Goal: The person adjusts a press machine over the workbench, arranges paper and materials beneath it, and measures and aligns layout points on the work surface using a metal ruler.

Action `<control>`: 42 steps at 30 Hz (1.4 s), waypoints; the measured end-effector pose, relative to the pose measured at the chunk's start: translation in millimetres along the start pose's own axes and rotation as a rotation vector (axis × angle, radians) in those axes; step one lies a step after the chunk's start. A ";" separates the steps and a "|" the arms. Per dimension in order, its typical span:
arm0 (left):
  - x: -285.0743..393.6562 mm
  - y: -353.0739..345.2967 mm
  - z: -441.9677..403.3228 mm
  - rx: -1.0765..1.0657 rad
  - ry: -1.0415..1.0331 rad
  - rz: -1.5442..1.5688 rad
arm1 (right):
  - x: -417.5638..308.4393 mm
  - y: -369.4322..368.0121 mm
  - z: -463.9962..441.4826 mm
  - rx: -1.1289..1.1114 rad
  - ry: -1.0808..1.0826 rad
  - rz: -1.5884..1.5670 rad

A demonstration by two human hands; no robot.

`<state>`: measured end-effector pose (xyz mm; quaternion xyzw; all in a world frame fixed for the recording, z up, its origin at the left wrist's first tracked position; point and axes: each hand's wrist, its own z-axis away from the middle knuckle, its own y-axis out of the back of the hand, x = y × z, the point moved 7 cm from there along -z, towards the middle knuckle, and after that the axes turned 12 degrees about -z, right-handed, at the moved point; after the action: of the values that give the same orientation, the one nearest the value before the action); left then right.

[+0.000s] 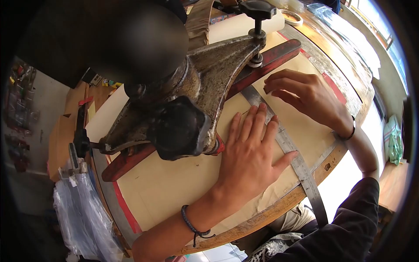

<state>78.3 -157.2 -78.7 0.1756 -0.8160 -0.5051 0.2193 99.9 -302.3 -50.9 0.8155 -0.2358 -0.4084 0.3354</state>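
My left hand (249, 150) lies flat with its fingers spread on a tan sheet (170, 183). Its fingertips and thumb press on a long steel ruler (301, 168), which runs slantwise across the sheet and sticks out past the near table edge. Over the sheet, just right of the ruler's far end, my right hand (307, 92) is closed in a pinch. Whatever sits between its fingertips, if anything, is too small and dark to make out. Thin cut or drawn lines show on the sheet near the left fingers.
A heavy metal press frame (218, 65) with black knobs (179, 127) and a red bar (279, 61) stands over the sheet. Clear plastic sheets (85, 214) hang at the left. A tape roll (291, 17) and more plastic (345, 32) lie at the back right.
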 end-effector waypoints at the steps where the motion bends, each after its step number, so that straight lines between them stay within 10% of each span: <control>1: 0.1 0.3 0.0 0.003 -0.001 0.003 | -1.0 -1.6 -0.3 -0.007 -0.010 -0.010; 42: 3.2 -3.4 -7.8 -0.172 0.009 -0.027 | 17.0 -7.4 -3.4 0.065 0.128 -0.090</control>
<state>79.9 -166.2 -78.1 0.1695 -0.7663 -0.5754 0.2303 112.9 -307.4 -63.6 0.8601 -0.1903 -0.3624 0.3046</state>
